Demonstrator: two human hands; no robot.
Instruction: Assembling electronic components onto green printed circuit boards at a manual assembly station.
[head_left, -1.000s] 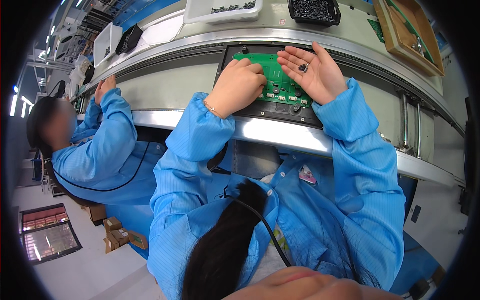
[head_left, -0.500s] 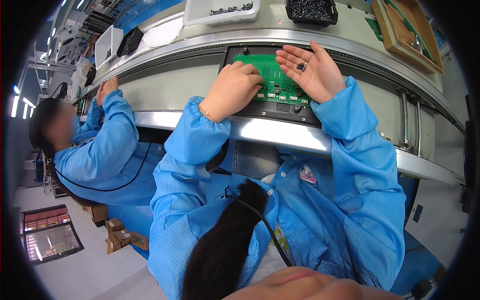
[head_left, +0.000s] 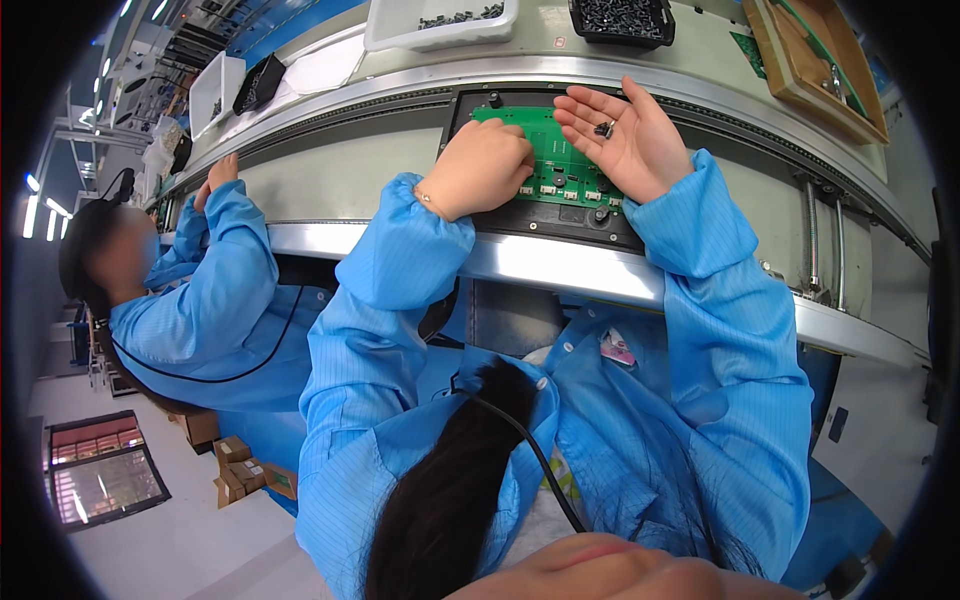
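A green circuit board [head_left: 548, 146] lies in a black frame [head_left: 560, 218] on the rail in front of me. Along its near edge runs a row of small white connectors, with a round black part near them. My left hand [head_left: 484, 168] is over the board's left part, its fingers curled together and pointing down. Whatever those fingertips pinch is hidden behind the hand. To the right, my right hand [head_left: 640, 145] is palm up over the board's right side, slightly cupped with its fingers extended. It holds a few small black components [head_left: 604, 130] in the palm.
Beyond the rail are a white bin [head_left: 440, 30] and a black bin [head_left: 622, 22] of small black parts. A cardboard tray [head_left: 820, 70] stands at the far right. Metal edge rails [head_left: 570, 270] border the line. Another person in blue [head_left: 200, 300] works at the left.
My left hand has shifted slightly right over the board, its fingers still curled. My right hand stays nearly in place with the components in its palm.
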